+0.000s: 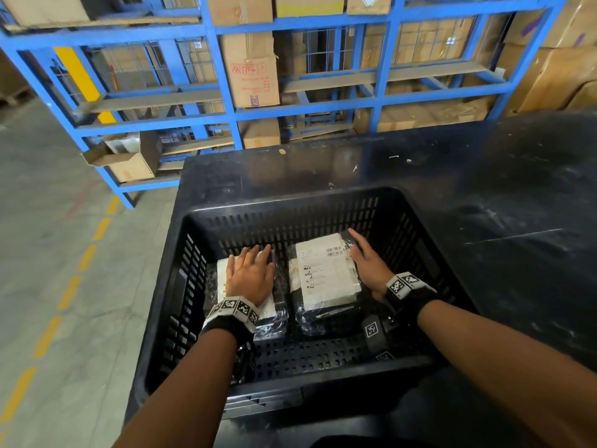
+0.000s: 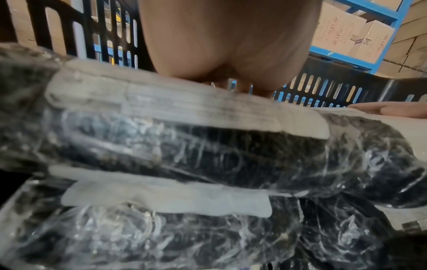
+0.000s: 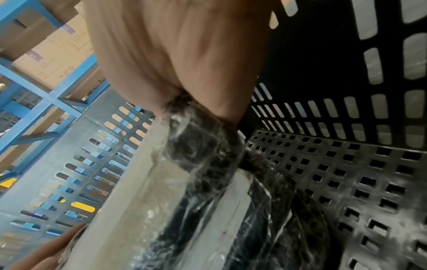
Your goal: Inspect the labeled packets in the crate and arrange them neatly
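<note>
1. Fingers of our left hand [image 1: 248, 277] lie straight and slightly spread, flat on top of the left packet [image 1: 270, 313]; those of our right hand [image 1: 368, 263] are straight and close together against the right edge of the right packet [image 1: 326, 273].
2. Both packets sit side by side on the crate [image 1: 290, 205] floor, near the far wall, white labels up, apart by a narrow gap.
3. Judging from this, we are squaring the piles. We should press evenly with the flat palm, not the fingertips, so the slippery plastic wrap does not slide off the packets below.
4. We should nudge the right pile leftward gently, keeping its barcode label [image 1: 332, 252] readable.
5. Beyond the crate lie the black table [image 1: 484, 176] and blue racks [image 1: 223, 69] of cartons.
</note>
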